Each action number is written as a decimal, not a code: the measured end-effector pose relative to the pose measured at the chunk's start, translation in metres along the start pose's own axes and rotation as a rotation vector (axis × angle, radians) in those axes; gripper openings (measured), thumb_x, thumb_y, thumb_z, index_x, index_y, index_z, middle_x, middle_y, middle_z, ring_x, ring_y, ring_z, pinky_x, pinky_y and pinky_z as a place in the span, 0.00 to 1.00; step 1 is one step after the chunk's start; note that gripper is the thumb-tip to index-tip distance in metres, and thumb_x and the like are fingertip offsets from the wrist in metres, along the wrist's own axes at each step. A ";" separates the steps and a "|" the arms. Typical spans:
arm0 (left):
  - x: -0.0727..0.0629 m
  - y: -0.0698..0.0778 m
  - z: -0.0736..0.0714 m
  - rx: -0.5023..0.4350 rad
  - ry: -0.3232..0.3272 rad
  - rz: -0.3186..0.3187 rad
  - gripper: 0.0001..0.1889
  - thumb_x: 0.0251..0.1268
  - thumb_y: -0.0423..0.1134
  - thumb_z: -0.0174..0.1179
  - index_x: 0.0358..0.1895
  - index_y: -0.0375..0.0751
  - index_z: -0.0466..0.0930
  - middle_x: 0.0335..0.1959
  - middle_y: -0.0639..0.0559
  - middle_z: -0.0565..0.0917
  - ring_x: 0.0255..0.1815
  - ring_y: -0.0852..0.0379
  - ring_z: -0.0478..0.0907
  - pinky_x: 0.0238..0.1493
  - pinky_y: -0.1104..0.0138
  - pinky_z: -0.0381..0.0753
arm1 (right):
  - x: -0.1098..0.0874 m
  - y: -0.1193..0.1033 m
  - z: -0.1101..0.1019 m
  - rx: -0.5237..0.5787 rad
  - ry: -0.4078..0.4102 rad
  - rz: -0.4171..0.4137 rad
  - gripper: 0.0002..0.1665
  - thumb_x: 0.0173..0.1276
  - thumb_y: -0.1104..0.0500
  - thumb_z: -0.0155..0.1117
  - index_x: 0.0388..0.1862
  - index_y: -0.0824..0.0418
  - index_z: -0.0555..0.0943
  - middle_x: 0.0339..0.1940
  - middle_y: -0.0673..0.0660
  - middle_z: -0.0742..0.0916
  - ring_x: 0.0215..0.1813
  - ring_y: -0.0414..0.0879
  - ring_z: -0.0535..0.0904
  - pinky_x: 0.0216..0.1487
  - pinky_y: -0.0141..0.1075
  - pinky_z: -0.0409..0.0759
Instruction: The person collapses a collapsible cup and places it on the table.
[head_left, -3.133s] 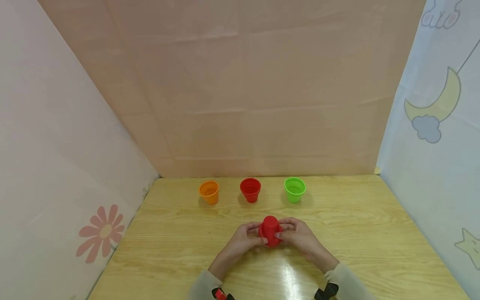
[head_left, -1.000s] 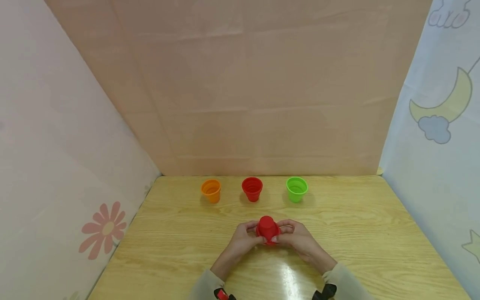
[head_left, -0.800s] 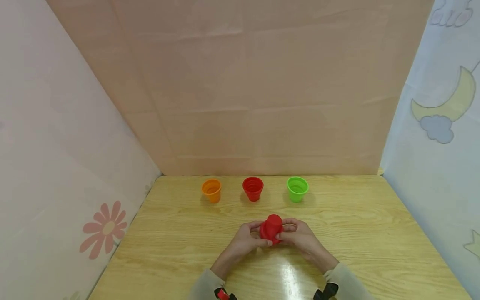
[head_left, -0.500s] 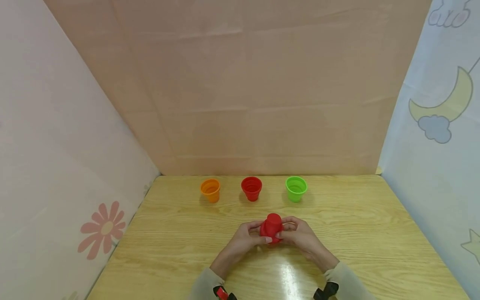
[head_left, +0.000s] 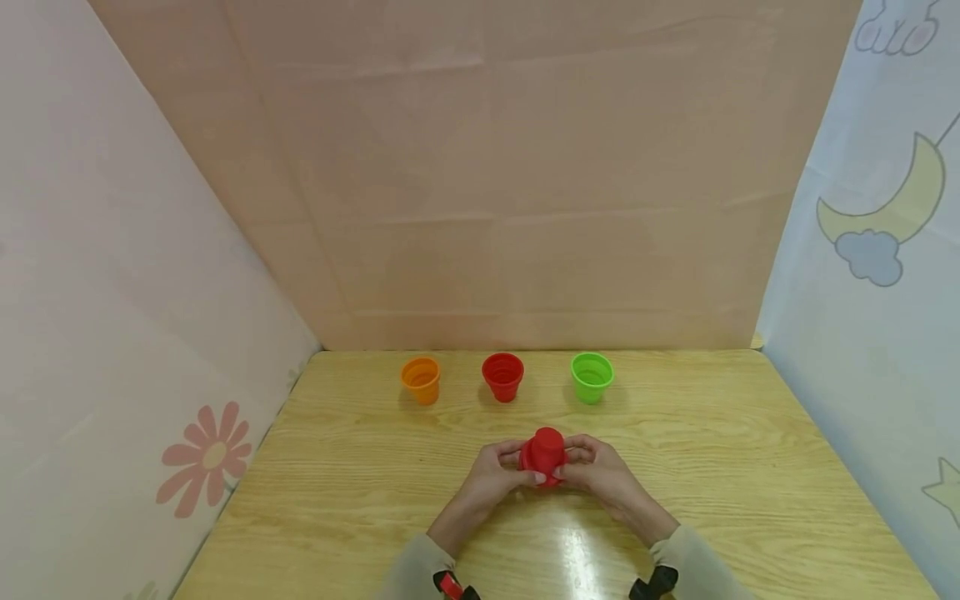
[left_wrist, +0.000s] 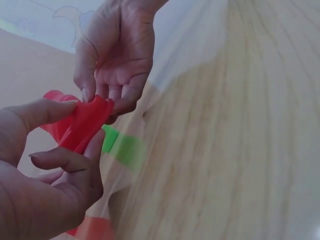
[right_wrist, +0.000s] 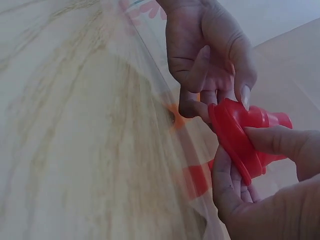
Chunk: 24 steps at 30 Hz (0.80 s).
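Observation:
A red collapsible cup [head_left: 549, 443] is upside down between both hands over the middle of the table, its narrow base pointing up and away. The left hand [head_left: 489, 478] pinches its left side, thumb on the near wall. From the right, the right hand [head_left: 604, 478] pinches the cup with thumb and fingers. In the left wrist view the wide rim of the red cup [left_wrist: 84, 127] looks bent under the thumbs. The right wrist view shows the stepped walls of the cup [right_wrist: 239, 137], with fingertips inside the rim.
Behind the hands stand an orange cup [head_left: 421, 382], a second red cup [head_left: 502, 377] and a green cup [head_left: 592, 378], upright in a row. The wooden table [head_left: 337, 500] meets a tan back wall [head_left: 487, 208] and printed cloth sides.
About a second ago the held cup was farther left with its base tipped toward the camera. It has since shifted slightly right, and the left thumb has moved along its wall.

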<state>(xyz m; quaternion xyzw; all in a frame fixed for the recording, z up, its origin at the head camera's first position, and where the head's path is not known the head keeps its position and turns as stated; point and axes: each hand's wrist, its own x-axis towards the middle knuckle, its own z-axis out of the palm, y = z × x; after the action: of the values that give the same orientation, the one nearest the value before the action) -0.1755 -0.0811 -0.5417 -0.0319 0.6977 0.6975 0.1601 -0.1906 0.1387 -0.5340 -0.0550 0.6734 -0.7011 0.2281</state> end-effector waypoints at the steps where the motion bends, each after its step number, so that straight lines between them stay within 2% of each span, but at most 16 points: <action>1: 0.000 -0.001 0.000 0.004 0.008 0.001 0.31 0.53 0.32 0.80 0.64 0.36 0.82 0.53 0.45 0.90 0.51 0.56 0.84 0.46 0.71 0.84 | 0.000 0.001 0.000 -0.003 0.000 0.000 0.34 0.66 0.69 0.71 0.67 0.76 0.68 0.43 0.53 0.87 0.44 0.41 0.85 0.48 0.32 0.89; 6: -0.001 -0.003 0.003 0.027 0.039 0.005 0.31 0.54 0.31 0.77 0.65 0.36 0.81 0.52 0.46 0.89 0.46 0.57 0.81 0.35 0.71 0.82 | 0.001 0.003 0.002 0.002 0.011 0.008 0.34 0.66 0.69 0.71 0.67 0.76 0.68 0.43 0.53 0.87 0.44 0.41 0.85 0.47 0.31 0.89; 13: 0.001 -0.004 0.001 0.005 0.047 -0.006 0.30 0.56 0.30 0.75 0.65 0.37 0.81 0.50 0.46 0.90 0.44 0.58 0.80 0.39 0.73 0.82 | 0.002 0.004 0.004 0.021 0.012 0.022 0.34 0.68 0.68 0.70 0.69 0.75 0.67 0.45 0.55 0.87 0.46 0.42 0.86 0.51 0.32 0.89; 20: 0.003 -0.005 -0.006 -0.057 0.015 0.008 0.27 0.58 0.25 0.71 0.64 0.38 0.83 0.53 0.44 0.91 0.45 0.57 0.85 0.44 0.72 0.87 | 0.001 0.003 0.003 0.044 -0.023 0.010 0.35 0.68 0.67 0.72 0.70 0.72 0.68 0.47 0.52 0.87 0.49 0.42 0.86 0.53 0.32 0.89; 24: 0.004 -0.005 -0.013 -0.035 -0.051 0.019 0.27 0.59 0.25 0.72 0.63 0.41 0.84 0.55 0.45 0.90 0.47 0.57 0.86 0.43 0.71 0.86 | -0.001 0.001 0.002 0.079 -0.050 0.010 0.34 0.69 0.67 0.70 0.71 0.72 0.68 0.47 0.53 0.88 0.50 0.42 0.87 0.55 0.35 0.89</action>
<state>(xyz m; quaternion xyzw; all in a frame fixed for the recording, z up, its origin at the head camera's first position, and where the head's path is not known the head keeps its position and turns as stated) -0.1799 -0.0933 -0.5479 -0.0103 0.6813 0.7118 0.1707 -0.1888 0.1374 -0.5347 -0.0599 0.6396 -0.7243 0.2504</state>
